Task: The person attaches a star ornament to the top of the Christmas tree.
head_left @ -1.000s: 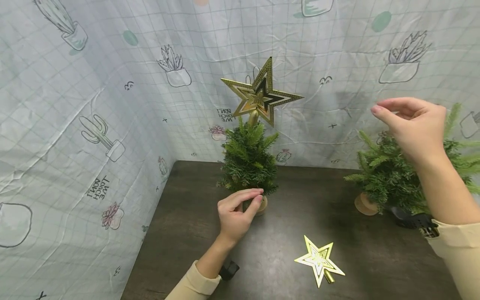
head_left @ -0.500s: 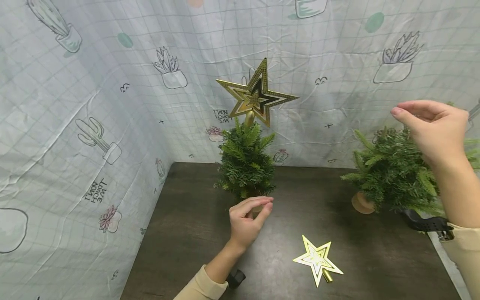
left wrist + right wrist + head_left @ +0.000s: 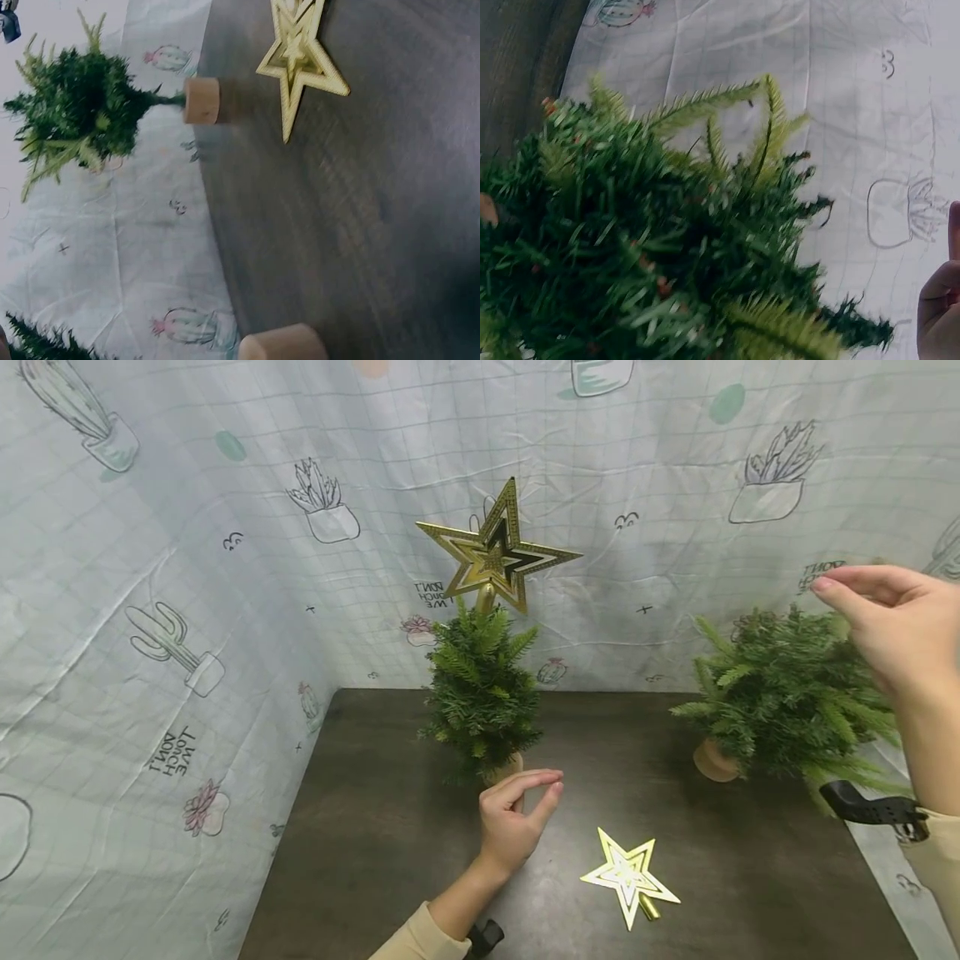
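Note:
My left hand (image 3: 517,818) hovers over the dark table, thumb and fingertips slightly apart, holding nothing. Just behind it stands a small artificial Christmas tree (image 3: 480,689) on a round wooden base (image 3: 289,345), topped by a gold star tree topper (image 3: 495,556). A second gold star topper (image 3: 628,877) lies flat on the table, right of this hand. My right hand (image 3: 903,618) is raised at the right, fingers loosely bent and nothing between them. It partly overlaps a wider bare-topped tree (image 3: 795,693), whose foliage (image 3: 667,225) fills much of the right wrist view.
The dark wooden table (image 3: 360,827) meets a pale cactus-print cloth (image 3: 600,635) at its back and left. The wider tree's wooden base (image 3: 714,762) rests near the back right. A black wrist strap (image 3: 870,810) shows at the right sleeve.
My right hand has drifted right, away from the first tree. My left hand has moved right and slightly nearer the front. Trees and stars stay put, shifting slightly left as the head view turns.

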`<action>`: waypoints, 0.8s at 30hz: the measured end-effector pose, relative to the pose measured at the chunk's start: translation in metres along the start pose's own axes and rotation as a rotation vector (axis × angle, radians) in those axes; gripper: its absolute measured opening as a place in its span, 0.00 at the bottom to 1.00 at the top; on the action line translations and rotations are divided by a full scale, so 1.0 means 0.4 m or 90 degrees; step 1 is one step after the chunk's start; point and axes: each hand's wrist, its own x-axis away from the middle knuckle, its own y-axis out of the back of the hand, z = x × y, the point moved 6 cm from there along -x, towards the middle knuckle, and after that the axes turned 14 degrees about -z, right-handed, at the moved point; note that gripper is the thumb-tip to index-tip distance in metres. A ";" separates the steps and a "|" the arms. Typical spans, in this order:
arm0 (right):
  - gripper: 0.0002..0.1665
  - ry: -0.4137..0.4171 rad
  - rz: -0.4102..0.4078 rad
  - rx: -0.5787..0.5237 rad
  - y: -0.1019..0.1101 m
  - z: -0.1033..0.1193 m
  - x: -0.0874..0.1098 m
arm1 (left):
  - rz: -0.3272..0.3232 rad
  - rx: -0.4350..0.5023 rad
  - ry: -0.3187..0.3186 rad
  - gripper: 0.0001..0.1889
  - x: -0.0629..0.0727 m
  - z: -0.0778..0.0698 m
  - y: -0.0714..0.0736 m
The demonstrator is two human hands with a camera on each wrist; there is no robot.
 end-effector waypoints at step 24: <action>0.13 0.049 -0.051 0.055 0.106 -0.126 -0.015 | 0.028 -0.087 0.165 0.15 0.194 0.053 -0.074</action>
